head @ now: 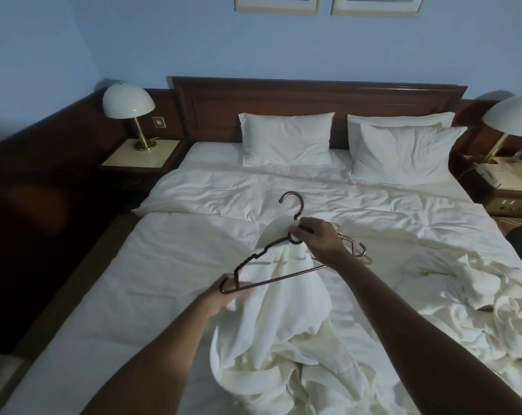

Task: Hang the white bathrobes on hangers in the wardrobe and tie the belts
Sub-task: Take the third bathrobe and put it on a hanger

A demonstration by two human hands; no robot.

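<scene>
Two bare hands work over a white bed (170, 265), seen from the head camera. Far left: a domed lamp (128, 101) on a nightstand (140, 155) beside the dark headboard (313, 97). Left hand (228, 295): fingers curled around the lower left corner of a dark hanger (271, 260), gripping it together with a fold of robe cloth. Hanger is lifted and tilted, its left end lower, its hook pointing up toward the pillows (286, 139). A white robe (283, 324) hangs under the hanger, its upper part drawn up behind the bar, the rest trailing down in a heap on the bed at bottom centre. Right hand (319, 239): fingertips pinch the hanger's neck just under the hook. The hands are apart, one at each end of the hanger. Just behind the right hand, more hangers (357, 250) lie on the cover, partly hidden by the wrist. Right side: a second robe (463, 298) lies crumpled on the bed, well apart from the first. Far right: another lamp (514, 115) and a phone (493, 172) on the other nightstand.
</scene>
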